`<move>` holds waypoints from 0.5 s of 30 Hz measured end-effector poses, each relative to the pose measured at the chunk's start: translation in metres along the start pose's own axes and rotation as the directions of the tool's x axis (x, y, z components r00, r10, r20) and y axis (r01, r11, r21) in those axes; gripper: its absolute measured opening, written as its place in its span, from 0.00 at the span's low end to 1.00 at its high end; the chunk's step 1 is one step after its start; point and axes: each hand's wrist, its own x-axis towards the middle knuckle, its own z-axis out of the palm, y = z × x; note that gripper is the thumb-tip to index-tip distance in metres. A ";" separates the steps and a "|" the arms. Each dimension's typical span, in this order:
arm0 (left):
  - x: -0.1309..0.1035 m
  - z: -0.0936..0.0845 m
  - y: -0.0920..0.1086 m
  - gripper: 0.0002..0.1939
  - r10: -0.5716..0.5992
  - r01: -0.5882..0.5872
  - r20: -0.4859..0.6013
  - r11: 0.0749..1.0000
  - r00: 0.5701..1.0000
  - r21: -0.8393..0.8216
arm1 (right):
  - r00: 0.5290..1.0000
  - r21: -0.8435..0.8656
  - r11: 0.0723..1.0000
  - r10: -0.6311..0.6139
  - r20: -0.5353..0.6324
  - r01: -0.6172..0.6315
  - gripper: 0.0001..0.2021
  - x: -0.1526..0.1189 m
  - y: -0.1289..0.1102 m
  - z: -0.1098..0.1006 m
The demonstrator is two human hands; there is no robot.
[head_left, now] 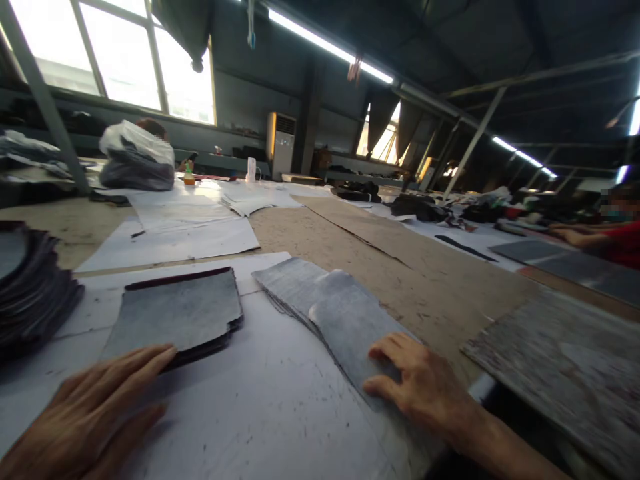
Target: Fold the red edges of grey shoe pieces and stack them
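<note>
Curving grey pieces (343, 317), layered, mottled, rippled near the middle

The lower-left corner crops the left hand (93, 407).

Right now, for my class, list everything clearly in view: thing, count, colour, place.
Flat stack: one, grey, front left
Curved stack: one, grey, front centre
Tall stack: one, dark, left edge
Paper sheets: several, white, left and centre
Tan sheet: one, tan, centre right
Mottled board: one, grey, lower right
Bag: one, whitish, far left
Bottle: one, orange-green, beside bag
Dark piles: several, black, centre right
Vented cabinet: one, pale, back centre
Windows: two, white, back
Strip lights: several, white, overhead
Co-workers: at least two, one in red, right and far left
Left hand: one, bare, at flat stack
Right hand: one, bare, on curved stack
</note>
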 end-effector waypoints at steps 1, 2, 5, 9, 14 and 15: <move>0.004 0.003 0.006 0.23 0.038 -0.039 0.005 0.999 0.999 0.017 | 1.000 0.015 1.000 0.015 0.005 -0.016 0.10 0.000 0.002 0.000; 0.010 0.007 0.015 0.22 0.090 -0.090 0.006 0.995 0.996 0.044 | 1.000 0.031 0.999 0.024 0.012 -0.024 0.08 0.001 0.003 0.001; 0.032 0.021 0.053 0.19 0.252 -0.253 0.061 0.967 0.966 0.003 | 0.999 0.084 0.996 0.016 0.040 -0.020 0.05 0.007 0.004 0.002; 0.061 0.042 0.106 0.16 0.425 -0.399 0.169 0.901 0.889 -0.172 | 0.996 0.139 0.989 -0.054 0.069 0.044 0.06 0.013 0.007 0.003; 0.079 0.062 0.139 0.12 0.520 -0.454 0.349 0.853 0.780 -0.256 | 0.990 0.198 0.974 -0.124 0.070 0.108 0.08 0.016 0.012 0.007; 0.081 0.066 0.142 0.13 0.515 -0.446 0.367 0.856 0.775 -0.261 | 0.990 0.213 0.971 -0.125 0.071 0.107 0.09 0.016 0.013 0.007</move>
